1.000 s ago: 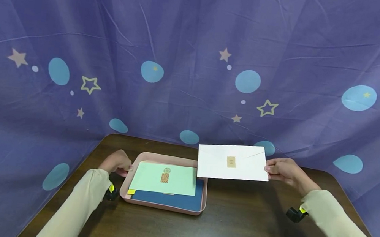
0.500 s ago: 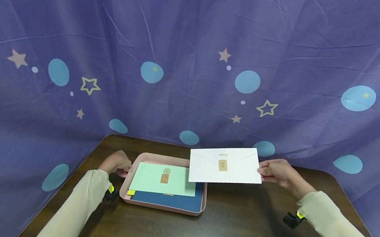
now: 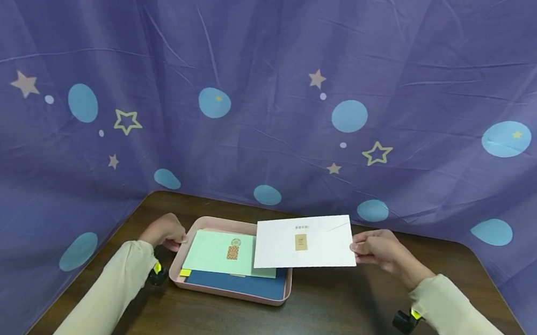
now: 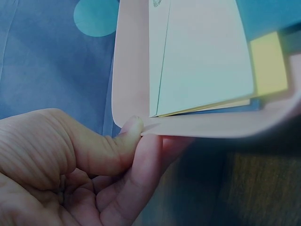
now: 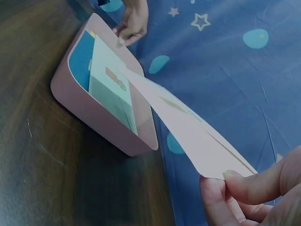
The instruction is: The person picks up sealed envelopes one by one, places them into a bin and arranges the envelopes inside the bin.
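Observation:
My left hand point(image 3: 168, 231) pinches the left rim of a pink tray point(image 3: 227, 293), thumb on top and fingers beneath, as the left wrist view shows. Inside the tray a mint-green envelope point(image 3: 212, 251) with an ornate stamp-like mark lies over blue paper point(image 3: 257, 285), and a yellow tab point(image 4: 269, 63) pokes out beside it. A white envelope point(image 3: 326, 246) bearing a small tan label is pinched at its right end by my right hand point(image 3: 384, 251). It is held tilted above the tray's right side, its left part covering some of the mint-green envelope in the head view.
The tray stands on a dark brown wooden table point(image 3: 331, 324). Behind the table hangs a purple-blue curtain point(image 3: 271, 135) printed with stars and light-blue spots. A black wrist camera point(image 3: 405, 322) sits below the right forearm.
The right hand has moved left and slightly nearer, bringing the white envelope further over the tray; the envelope has turned a little. The left hand and tray have stayed in place.

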`<state>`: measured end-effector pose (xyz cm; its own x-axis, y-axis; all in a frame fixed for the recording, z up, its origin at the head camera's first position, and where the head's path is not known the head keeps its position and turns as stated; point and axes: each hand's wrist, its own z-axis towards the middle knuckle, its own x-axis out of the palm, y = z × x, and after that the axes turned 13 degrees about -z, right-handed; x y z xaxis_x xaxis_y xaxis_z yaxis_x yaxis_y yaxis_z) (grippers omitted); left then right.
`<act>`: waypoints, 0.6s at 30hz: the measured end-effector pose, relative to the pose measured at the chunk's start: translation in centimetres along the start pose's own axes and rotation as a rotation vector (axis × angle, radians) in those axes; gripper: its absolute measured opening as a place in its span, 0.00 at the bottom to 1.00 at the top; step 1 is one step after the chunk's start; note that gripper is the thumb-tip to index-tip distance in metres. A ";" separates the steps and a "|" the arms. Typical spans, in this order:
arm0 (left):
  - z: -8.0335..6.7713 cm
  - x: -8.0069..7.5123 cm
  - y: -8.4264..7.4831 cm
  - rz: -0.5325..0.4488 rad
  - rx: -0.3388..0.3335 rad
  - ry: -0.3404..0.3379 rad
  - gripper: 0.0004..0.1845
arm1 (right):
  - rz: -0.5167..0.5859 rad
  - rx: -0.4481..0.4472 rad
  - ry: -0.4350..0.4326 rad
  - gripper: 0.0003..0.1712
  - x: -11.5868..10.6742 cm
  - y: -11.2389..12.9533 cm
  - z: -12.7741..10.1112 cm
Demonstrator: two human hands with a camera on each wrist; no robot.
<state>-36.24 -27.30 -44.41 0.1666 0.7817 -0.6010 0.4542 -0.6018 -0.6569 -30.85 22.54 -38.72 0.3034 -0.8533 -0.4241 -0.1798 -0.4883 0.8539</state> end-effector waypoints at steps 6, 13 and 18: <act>0.0 0.1 -0.1 0.001 -0.005 -0.009 0.07 | 0.012 -0.013 0.005 0.14 1.2 0.3 0.0; -0.1 0.1 0.0 0.002 0.005 -0.009 0.08 | 0.009 -0.009 -0.006 0.14 2.6 0.5 0.2; -0.2 0.1 0.1 -0.008 0.007 -0.013 0.07 | 0.016 -0.001 -0.012 0.15 3.2 0.6 0.2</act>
<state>-36.04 -27.24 -44.44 0.1515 0.7846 -0.6012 0.4494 -0.5963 -0.6651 -30.20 19.44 -39.61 0.2888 -0.8633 -0.4139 -0.1836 -0.4742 0.8611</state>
